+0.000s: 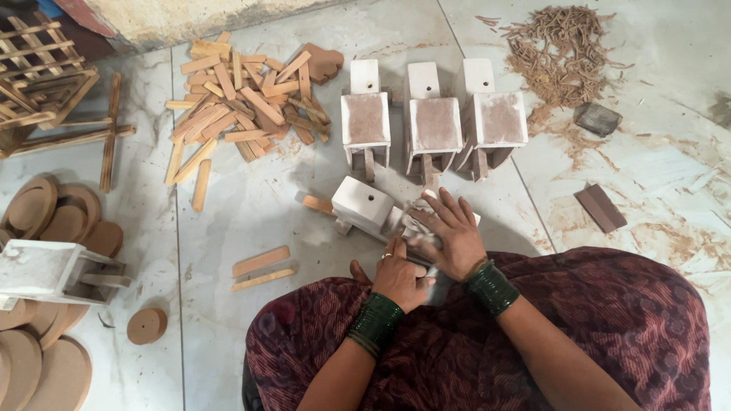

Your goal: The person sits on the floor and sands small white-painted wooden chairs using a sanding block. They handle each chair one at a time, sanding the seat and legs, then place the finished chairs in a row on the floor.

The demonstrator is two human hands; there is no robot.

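Observation:
A white-painted wooden toy cart (364,205) lies on its side on the floor in front of my lap. My right hand (451,234) lies flat on top of it, fingers spread, pressing what looks like a piece of sandpaper against it. My left hand (396,278) grips the near end of the cart, fingers curled around it. Green bangles ring both wrists. Part of the cart is hidden under my hands.
Three similar white carts (434,122) stand in a row beyond. A pile of wooden slats (244,99) lies far left of them, two loose slats (261,268) nearer. Round wooden discs (46,221) and another white cart (53,270) sit at left. Wood shavings (563,49) and sanding blocks (600,207) lie at right.

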